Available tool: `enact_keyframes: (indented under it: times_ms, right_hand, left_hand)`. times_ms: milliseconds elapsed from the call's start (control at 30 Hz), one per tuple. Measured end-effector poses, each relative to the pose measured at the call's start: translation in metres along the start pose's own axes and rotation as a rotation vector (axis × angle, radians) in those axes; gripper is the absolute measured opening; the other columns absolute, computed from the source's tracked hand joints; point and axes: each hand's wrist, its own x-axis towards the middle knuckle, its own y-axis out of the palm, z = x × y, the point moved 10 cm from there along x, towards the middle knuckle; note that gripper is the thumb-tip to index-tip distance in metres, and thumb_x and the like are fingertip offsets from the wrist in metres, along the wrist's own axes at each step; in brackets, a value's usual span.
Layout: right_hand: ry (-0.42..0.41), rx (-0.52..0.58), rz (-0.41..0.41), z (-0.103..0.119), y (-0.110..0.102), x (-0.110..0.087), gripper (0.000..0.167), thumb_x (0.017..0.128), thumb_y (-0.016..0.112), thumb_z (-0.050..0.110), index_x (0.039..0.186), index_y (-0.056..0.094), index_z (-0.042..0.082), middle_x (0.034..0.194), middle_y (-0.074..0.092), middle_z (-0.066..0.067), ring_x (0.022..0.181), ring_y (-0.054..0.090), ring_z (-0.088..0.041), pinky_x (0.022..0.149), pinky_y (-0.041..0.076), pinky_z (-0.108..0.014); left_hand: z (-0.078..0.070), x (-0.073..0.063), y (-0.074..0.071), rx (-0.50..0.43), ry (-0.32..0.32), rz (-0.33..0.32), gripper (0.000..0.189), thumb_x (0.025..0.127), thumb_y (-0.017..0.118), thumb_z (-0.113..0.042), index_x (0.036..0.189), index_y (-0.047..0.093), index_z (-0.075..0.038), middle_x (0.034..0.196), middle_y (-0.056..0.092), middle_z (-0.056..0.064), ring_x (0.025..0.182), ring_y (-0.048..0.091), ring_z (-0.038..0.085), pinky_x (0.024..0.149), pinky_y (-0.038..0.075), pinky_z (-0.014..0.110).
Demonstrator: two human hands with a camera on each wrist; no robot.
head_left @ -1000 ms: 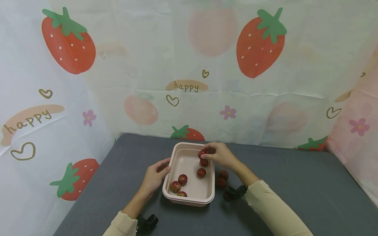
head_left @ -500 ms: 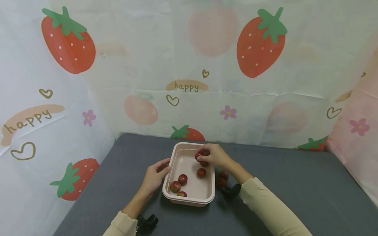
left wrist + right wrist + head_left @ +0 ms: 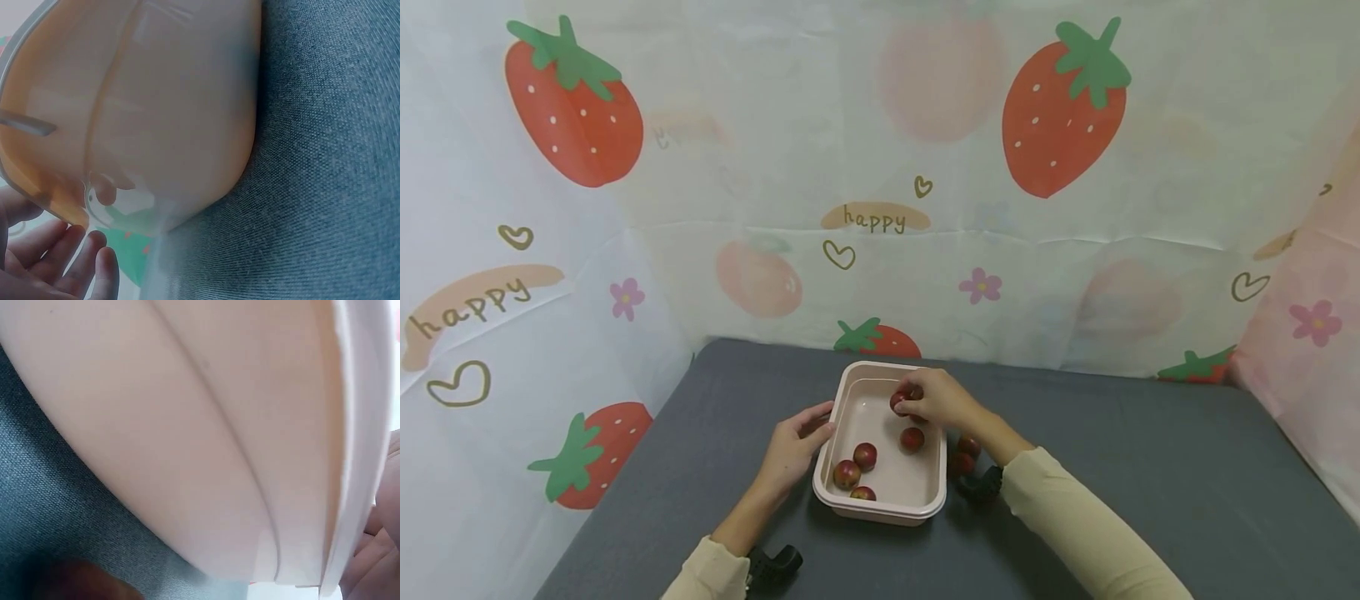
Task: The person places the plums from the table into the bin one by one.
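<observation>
A pale pink plastic box (image 3: 887, 492) holds several small round red fruits, among them one red fruit (image 3: 912, 439) near its right wall. My right hand (image 3: 942, 398) reaches over the far right corner and pinches a red fruit (image 3: 901, 404) between thumb and fingers, low inside the box. Other fruits lie partly hidden by those fingers. At the left rim my left hand (image 3: 792, 446) touches the box with thumb and fingertips, its fingers only lightly bent. In the left wrist view its fingers (image 3: 72, 250) lie beside the rim. In the right wrist view the box wall (image 3: 187, 425) hides the held fruit.
Two more red fruits (image 3: 964, 464) lie on the grey cloth (image 3: 1120, 467) just right of the box, under my right forearm. A curtain (image 3: 880, 108) printed with strawberries hangs behind the table. Each wrist wears a black camera mount (image 3: 775, 565).
My right hand has moved slightly left and toward me inside the box, carrying the pinched red fruit with it. The left hand and the box have stayed in place.
</observation>
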Motion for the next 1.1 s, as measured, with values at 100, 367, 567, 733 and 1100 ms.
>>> enact_keyframes:
  times_ms: [100, 367, 567, 733, 1100]
  right_hand:
    - [0.001, -0.028, 0.022, 0.001, 0.003, 0.002, 0.018, 0.086, 0.074, 0.02, 0.1, 0.071, 0.011, 0.084, 0.069, 0.001, 0.075, 0.057, -0.008, 0.07, 0.049, -0.023]
    - [-0.023, -0.075, 0.025, 0.002, 0.007, 0.003, 0.02, 0.086, 0.075, 0.02, 0.102, 0.071, 0.008, 0.086, 0.069, 0.0, 0.076, 0.058, -0.007, 0.07, 0.05, -0.022]
    - [-0.034, -0.119, 0.016, 0.002, 0.008, 0.003, 0.025, 0.085, 0.075, 0.02, 0.104, 0.07, 0.005, 0.088, 0.07, -0.002, 0.079, 0.06, -0.009, 0.072, 0.052, -0.024]
    - [-0.03, -0.133, 0.029, 0.002, 0.01, 0.003, 0.022, 0.085, 0.075, 0.019, 0.102, 0.071, 0.006, 0.089, 0.07, -0.002, 0.078, 0.058, -0.009, 0.072, 0.051, -0.025]
    - [-0.02, -0.014, -0.017, 0.001, 0.003, 0.001, 0.029, 0.089, 0.07, 0.018, 0.114, 0.068, 0.002, 0.097, 0.071, -0.007, 0.087, 0.065, -0.016, 0.077, 0.055, -0.031]
  left_hand:
    - [0.0, 0.0, 0.0, 0.002, 0.006, 0.0, 0.038, 0.096, 0.06, -0.015, 0.133, 0.059, -0.005, 0.128, 0.064, 0.019, 0.122, 0.059, 0.033, 0.103, 0.047, 0.049]
    - [0.0, 0.001, 0.001, -0.009, 0.012, 0.001, 0.038, 0.096, 0.061, -0.014, 0.132, 0.059, -0.004, 0.128, 0.064, 0.019, 0.121, 0.06, 0.032, 0.103, 0.047, 0.049]
    - [-0.001, 0.001, 0.001, -0.009, 0.014, 0.001, 0.037, 0.096, 0.061, -0.014, 0.132, 0.059, -0.003, 0.127, 0.065, 0.019, 0.121, 0.06, 0.033, 0.102, 0.048, 0.049]
    - [0.0, 0.001, 0.0, -0.017, 0.012, 0.002, 0.038, 0.096, 0.06, -0.014, 0.132, 0.059, -0.004, 0.128, 0.064, 0.019, 0.122, 0.06, 0.032, 0.103, 0.047, 0.049]
    - [0.0, 0.002, 0.0, -0.011, 0.012, 0.004, 0.038, 0.096, 0.061, -0.015, 0.132, 0.059, -0.004, 0.129, 0.064, 0.018, 0.122, 0.059, 0.032, 0.103, 0.047, 0.049]
